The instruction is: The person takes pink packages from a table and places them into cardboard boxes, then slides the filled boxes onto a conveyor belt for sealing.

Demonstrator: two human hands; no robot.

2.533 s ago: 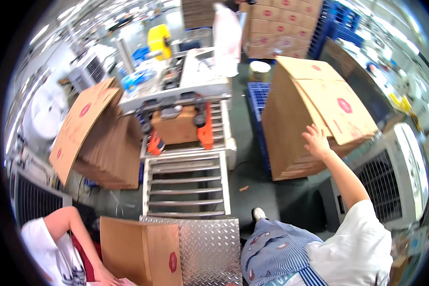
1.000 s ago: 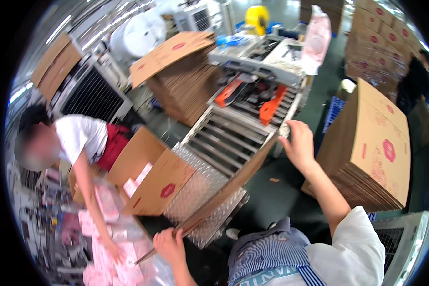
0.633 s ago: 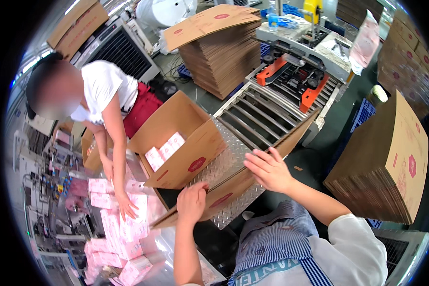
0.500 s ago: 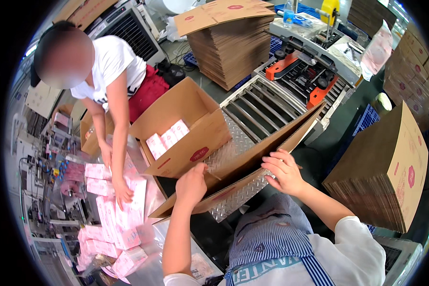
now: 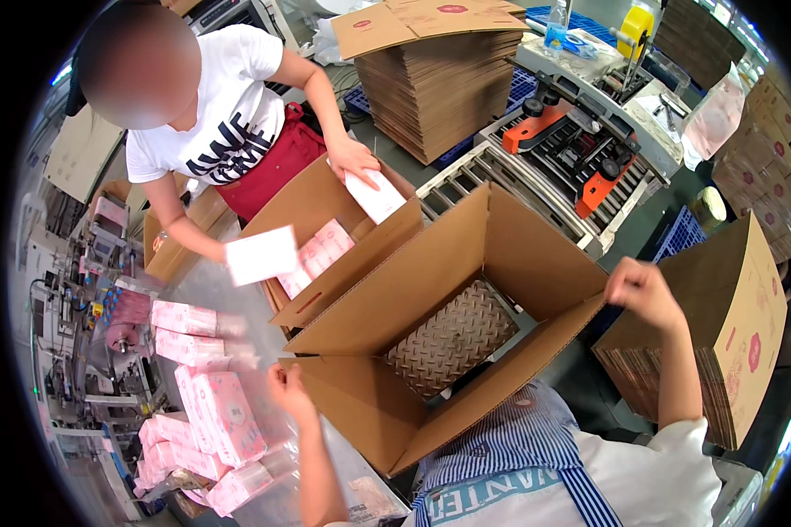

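An opened-out cardboard box (image 5: 453, 263) stands in front of me as a four-sided sleeve, with a metal tread plate (image 5: 453, 338) showing through its open bottom. My left hand (image 5: 292, 393) is closed at the box's left panel edge, its fingers curled. At the right corner my right hand (image 5: 646, 292) pinches the upper edge. Just beyond stands a second cardboard box (image 5: 347, 263), partly filled with pink-and-white packs (image 5: 325, 249). A co-worker's hands hold one white pack (image 5: 262, 256) and another white pack (image 5: 376, 195) over that second box.
More pink packs (image 5: 224, 417) lie piled on the table at left, beside machinery. Flat cardboard stacks stand at the back (image 5: 439, 88) and at right (image 5: 685, 351). A roller conveyor (image 5: 466, 176) leads to a machine with orange guides (image 5: 536, 129).
The box in my hands has gone from folded nearly flat to spread open. My hands have moved apart to its opposite corners. The co-worker has lifted two packs to the second box.
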